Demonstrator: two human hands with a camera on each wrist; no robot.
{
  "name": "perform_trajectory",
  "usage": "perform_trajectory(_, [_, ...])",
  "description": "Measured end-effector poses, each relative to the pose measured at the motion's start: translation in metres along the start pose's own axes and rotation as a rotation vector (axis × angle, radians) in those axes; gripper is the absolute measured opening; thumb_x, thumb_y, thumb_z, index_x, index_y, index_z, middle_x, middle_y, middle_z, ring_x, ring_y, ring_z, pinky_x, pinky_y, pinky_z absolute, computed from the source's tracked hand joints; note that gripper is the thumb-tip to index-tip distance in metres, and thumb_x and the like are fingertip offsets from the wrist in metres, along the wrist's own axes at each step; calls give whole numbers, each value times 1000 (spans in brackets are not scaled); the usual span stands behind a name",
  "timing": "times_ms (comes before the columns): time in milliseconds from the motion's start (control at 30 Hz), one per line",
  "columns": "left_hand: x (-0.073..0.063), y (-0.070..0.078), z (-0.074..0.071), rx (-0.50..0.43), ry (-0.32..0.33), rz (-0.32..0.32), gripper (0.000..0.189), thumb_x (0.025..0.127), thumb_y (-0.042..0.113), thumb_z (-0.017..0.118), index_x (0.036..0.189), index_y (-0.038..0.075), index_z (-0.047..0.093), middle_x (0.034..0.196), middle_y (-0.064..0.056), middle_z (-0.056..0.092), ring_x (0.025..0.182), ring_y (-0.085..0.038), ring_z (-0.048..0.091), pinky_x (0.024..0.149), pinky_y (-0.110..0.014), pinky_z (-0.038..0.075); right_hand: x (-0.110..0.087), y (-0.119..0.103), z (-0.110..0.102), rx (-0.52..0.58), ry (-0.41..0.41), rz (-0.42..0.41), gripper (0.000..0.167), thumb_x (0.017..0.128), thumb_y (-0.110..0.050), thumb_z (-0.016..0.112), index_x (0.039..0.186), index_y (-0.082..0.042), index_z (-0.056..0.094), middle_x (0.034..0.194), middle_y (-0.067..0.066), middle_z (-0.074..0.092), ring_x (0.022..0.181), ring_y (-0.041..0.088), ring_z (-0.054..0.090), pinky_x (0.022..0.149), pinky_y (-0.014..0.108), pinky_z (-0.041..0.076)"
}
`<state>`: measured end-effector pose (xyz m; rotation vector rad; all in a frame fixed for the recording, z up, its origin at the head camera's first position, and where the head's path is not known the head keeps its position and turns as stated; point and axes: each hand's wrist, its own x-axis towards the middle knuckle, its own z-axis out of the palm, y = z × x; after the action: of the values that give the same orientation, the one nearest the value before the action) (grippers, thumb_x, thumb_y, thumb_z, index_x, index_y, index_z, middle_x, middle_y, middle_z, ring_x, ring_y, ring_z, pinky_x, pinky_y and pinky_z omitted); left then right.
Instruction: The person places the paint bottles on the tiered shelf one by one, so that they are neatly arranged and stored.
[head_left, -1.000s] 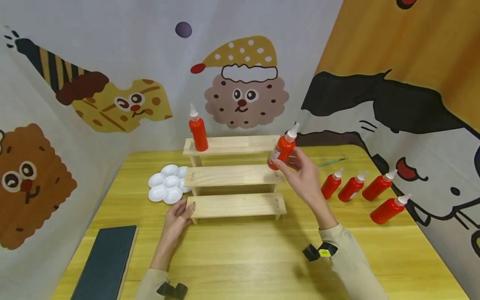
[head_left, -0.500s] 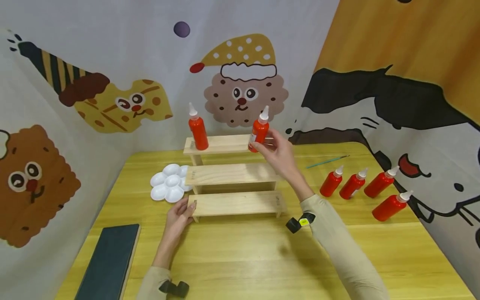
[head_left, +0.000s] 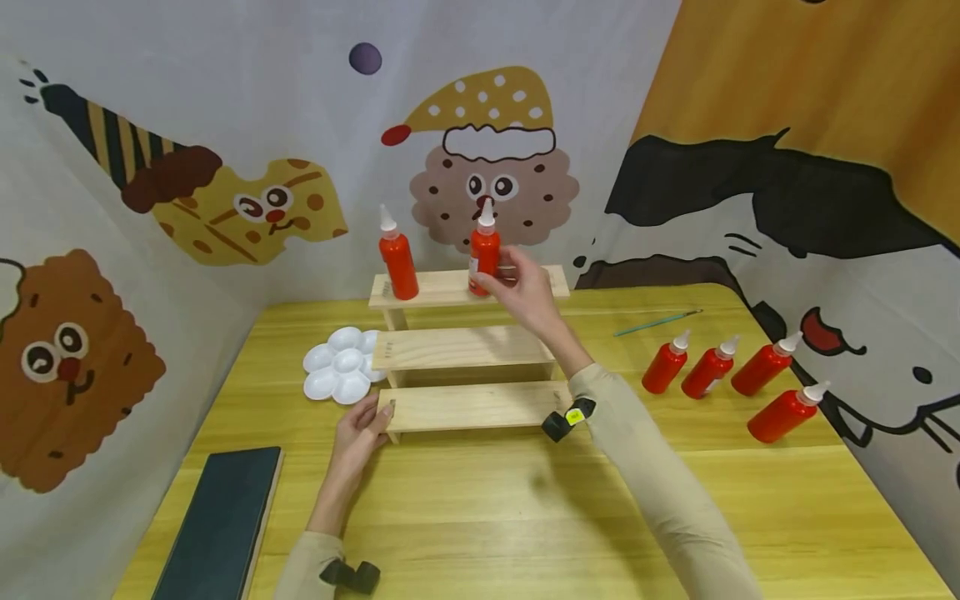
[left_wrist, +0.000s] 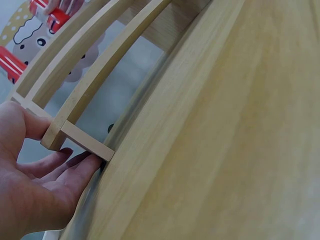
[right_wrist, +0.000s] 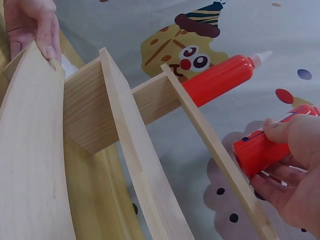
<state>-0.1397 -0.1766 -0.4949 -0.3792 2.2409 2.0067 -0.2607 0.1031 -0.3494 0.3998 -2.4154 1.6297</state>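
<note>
My right hand [head_left: 525,292] grips a red squeeze bottle [head_left: 484,252] with a white pointed cap, upright at the top shelf. In the right wrist view the base of this bottle [right_wrist: 260,150] is close to the top board's edge; whether it touches is hard to tell. Another red bottle [head_left: 399,265] stands at the left end of that shelf. My left hand [head_left: 360,437] pinches the left end of the lowest board of the three-step wooden rack [head_left: 472,407]. In the left wrist view, the left thumb lies over the board end [left_wrist: 55,135] with the fingers below.
Several red bottles [head_left: 705,373] stand or lean on the right of the table. A thin teal brush [head_left: 658,322] lies behind them. Left of the rack is a white flower-shaped palette [head_left: 347,361], with a dark notebook [head_left: 217,521] nearer the front.
My right hand has carried the bottle left and back, from above the middle shelf's right end to the top shelf. The left hand has stayed on the rack.
</note>
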Motion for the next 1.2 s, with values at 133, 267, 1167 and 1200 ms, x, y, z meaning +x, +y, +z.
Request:
perform_trajectory(133, [0, -1, 0, 3, 1, 0, 62, 103, 26, 61, 152, -2, 38, 153, -29, 44, 132, -36, 52, 92, -29, 56, 6, 0, 6, -16, -21, -5, 42, 93, -20, 75, 130, -6, 60, 124, 16, 68, 111, 32, 68, 99, 42, 56])
perform_trajectory(267, [2, -2, 1, 2, 1, -3, 61, 103, 26, 62, 152, -1, 39, 152, -28, 45, 130, -35, 53, 86, -22, 55, 10, 2, 10, -22, -30, -10, 43, 93, -19, 75, 131, -6, 60, 125, 16, 68, 110, 32, 68, 99, 42, 56])
perform_trajectory(1167, [3, -3, 1, -9, 1, -11, 56, 103, 21, 60, 152, 0, 40, 151, -27, 47, 128, -33, 56, 88, -23, 56, 6, -2, 2, -25, -35, -18, 51, 93, -23, 76, 135, -2, 56, 133, 17, 66, 121, 30, 64, 105, 39, 53])
perform_trajectory(1200, [3, -3, 0, -10, 1, -10, 56, 103, 21, 60, 152, 0, 40, 151, -27, 47, 128, -33, 56, 89, -24, 56, 4, -3, -2, -17, -32, -18, 52, 93, -24, 76, 136, -3, 56, 134, 16, 66, 123, 30, 63, 106, 39, 52])
